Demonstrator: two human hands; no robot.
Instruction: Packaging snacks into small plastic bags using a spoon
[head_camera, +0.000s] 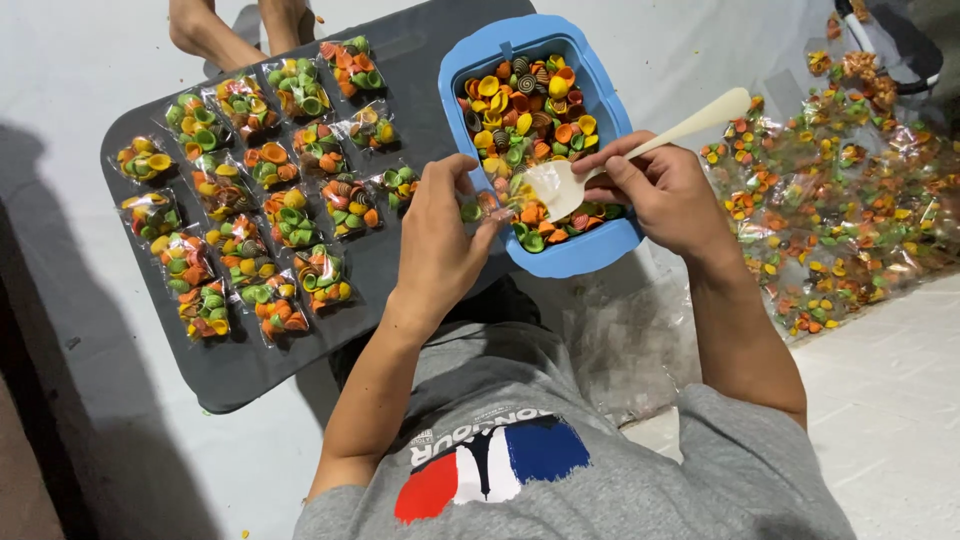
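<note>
Packets (250, 215) fill tray (250, 375) | left hand (440, 235) pinches bag (478, 207) — right hand (665, 190) grips scoop (600, 165) over tub (590, 255)

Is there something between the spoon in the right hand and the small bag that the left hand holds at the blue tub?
Nothing visible stands between them. The spoon in the right hand lies over the shells at the near end of the blue tub, and the small bag in the left hand is right beside its bowl.
</note>
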